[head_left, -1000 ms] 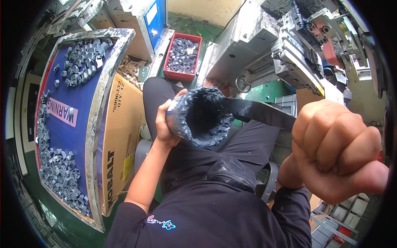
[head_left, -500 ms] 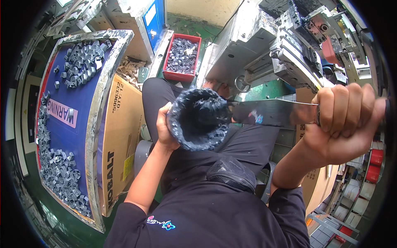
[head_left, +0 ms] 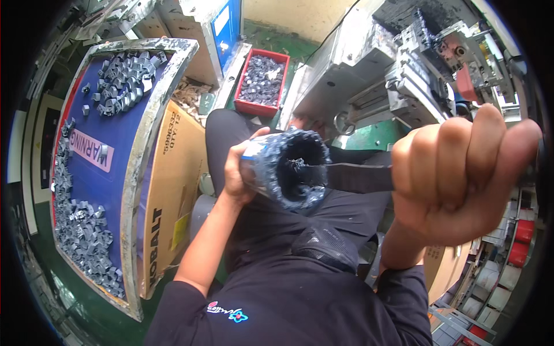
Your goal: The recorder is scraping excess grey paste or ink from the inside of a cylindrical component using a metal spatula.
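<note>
In front of my body my left hand (head_left: 236, 170) is wrapped round the side of a cylindrical can (head_left: 266, 176). The can lies tilted, its mouth facing right, and the rim is thickly crusted with ragged dark blue-black residue. My right hand (head_left: 456, 176) is closed in a fist on a flat, dark spatula (head_left: 360, 177); its handle is hidden inside the fist. The far end of the blade reaches into the can's mouth, where residue and shadow make the tip hard to see.
At left, a blue board (head_left: 109, 184) in a worn frame carries many small grey parts, next to a cardboard box (head_left: 173, 196). A red bin (head_left: 259, 108) of similar pieces stands ahead. Metal machinery (head_left: 352, 75) fills the far right; red and white spools (head_left: 522, 229) stand at lower right.
The can has turned so more of its side shows. The spatula and my right fist have shifted lower and closer to the can, the blade now turned more edge-on.
</note>
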Demonstrator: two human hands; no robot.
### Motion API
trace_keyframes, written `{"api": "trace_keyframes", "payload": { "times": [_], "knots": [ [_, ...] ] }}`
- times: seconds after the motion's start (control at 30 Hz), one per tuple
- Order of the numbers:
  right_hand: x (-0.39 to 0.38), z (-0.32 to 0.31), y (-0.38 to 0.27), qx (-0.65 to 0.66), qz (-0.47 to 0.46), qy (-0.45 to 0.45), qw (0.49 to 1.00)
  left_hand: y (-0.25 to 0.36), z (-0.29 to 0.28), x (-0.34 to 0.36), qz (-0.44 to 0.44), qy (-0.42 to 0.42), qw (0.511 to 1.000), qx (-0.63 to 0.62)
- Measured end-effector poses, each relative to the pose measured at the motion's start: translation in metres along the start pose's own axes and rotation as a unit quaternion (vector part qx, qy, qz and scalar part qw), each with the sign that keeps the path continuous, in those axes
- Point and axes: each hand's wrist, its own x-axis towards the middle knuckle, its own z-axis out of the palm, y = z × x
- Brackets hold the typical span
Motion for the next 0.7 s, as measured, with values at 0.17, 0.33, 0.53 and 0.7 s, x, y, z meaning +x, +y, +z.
{"api": "trace_keyframes", "payload": {
  "times": [0.17, 0.33, 0.53, 0.7],
  "knots": [
    [-0.009, -0.020, -0.027, 0.004, -0.113, 0.083, 0.990, 0.002, 0.004, 0.000, -0.023, -0.032, 0.998, -0.051],
    [-0.032, -0.002, -0.058, -0.051, -0.226, 0.156, 0.960, 0.003, -0.009, 0.000, -0.012, -0.086, 0.995, -0.056],
    [-0.048, -0.023, -0.073, 0.127, -0.270, 0.011, 0.954, -0.001, -0.002, -0.002, -0.027, -0.181, 0.969, -0.167],
    [-0.057, -0.024, -0.080, 0.110, -0.292, 0.001, 0.950, -0.007, -0.006, 0.000, -0.010, -0.175, 0.975, -0.139]
  ]
}}
